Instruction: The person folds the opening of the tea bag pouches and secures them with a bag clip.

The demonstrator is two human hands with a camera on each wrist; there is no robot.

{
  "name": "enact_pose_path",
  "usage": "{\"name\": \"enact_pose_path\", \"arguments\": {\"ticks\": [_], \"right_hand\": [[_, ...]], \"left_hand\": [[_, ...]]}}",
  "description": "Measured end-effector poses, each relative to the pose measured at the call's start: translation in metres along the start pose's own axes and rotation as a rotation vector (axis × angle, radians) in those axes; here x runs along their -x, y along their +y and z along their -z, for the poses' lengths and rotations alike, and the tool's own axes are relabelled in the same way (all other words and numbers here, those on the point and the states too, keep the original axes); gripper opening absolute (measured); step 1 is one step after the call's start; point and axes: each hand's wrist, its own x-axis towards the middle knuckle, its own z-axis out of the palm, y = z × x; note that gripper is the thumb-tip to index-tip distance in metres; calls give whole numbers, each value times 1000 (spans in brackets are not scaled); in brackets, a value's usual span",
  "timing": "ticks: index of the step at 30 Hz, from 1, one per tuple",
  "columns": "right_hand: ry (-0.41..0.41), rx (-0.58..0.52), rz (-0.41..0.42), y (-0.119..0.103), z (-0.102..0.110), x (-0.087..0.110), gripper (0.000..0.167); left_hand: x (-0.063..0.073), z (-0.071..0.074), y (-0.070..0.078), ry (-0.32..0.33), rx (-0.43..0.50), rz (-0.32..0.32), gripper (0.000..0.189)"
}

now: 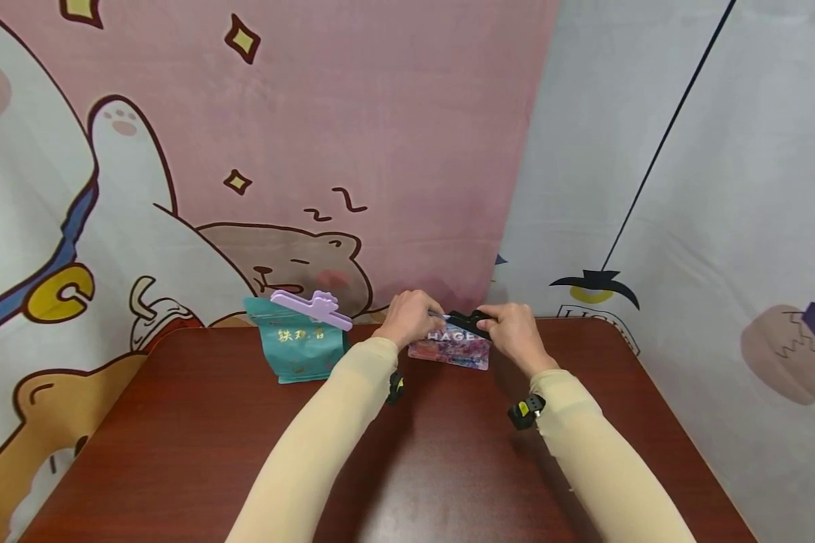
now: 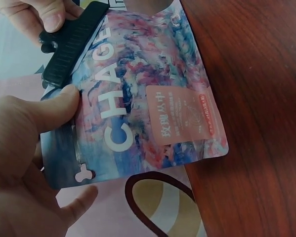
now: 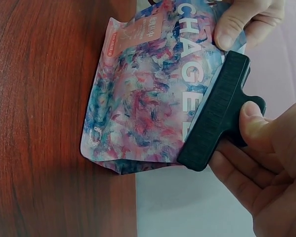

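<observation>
A pink-and-blue CHAGEE pouch (image 2: pixel 138 59) stands near the back edge of the table. My left hand (image 1: pixel 410 320) pinches the pouch's top edge near one corner, thumb on the printed front. In my right hand (image 1: pixel 514 335) is a black bag clip (image 3: pixel 219 111), its handle pinched between thumb and fingers. The clip's long bar lies slantwise across the other end of the pouch's top, beside the left thumb. Part of the lettering is hidden behind the clip in the right wrist view.
To the left stands a teal pouch (image 1: pixel 299 351) with gold characters, a lilac bag clip (image 1: pixel 312 308) across its top. The dark red wooden table (image 1: pixel 197 437) ends against a cartoon-printed cloth (image 1: pixel 394 151) behind. More cloth hangs along the right side.
</observation>
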Motion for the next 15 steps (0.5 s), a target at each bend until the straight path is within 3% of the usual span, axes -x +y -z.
{"name": "enact_pose_path", "arguments": {"ticks": [6, 15], "right_hand": [[-15, -24, -18, 1, 1, 0, 24], [6, 9, 2, 0, -1, 0, 23]], "left_hand": [[2, 4, -3, -33, 103, 20, 15], [1, 2, -4, -22, 94, 37, 14]]}}
